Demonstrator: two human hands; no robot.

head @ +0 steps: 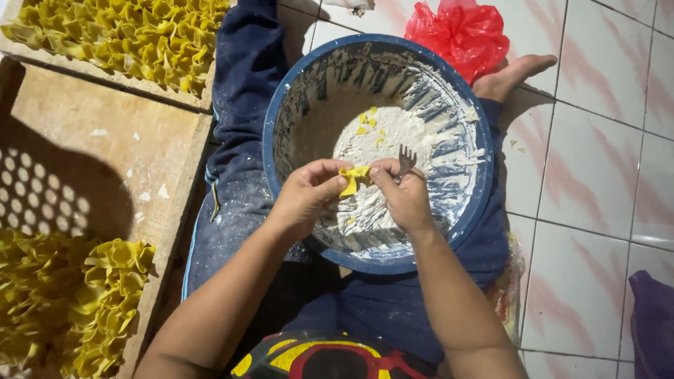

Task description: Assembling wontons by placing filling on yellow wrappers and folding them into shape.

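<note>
While both hands pinch the yellow dough piece (354, 180) over the floured blue bowl (281, 105), left hand (309, 193) folds, right hand (404, 196) also grips a fork (406, 160); shaping step, likely crimping next.

red plastic bag (460, 31) by white tiles (597, 175), folded yellow dough pcs (77, 309) on wood boards (91, 151).
</note>
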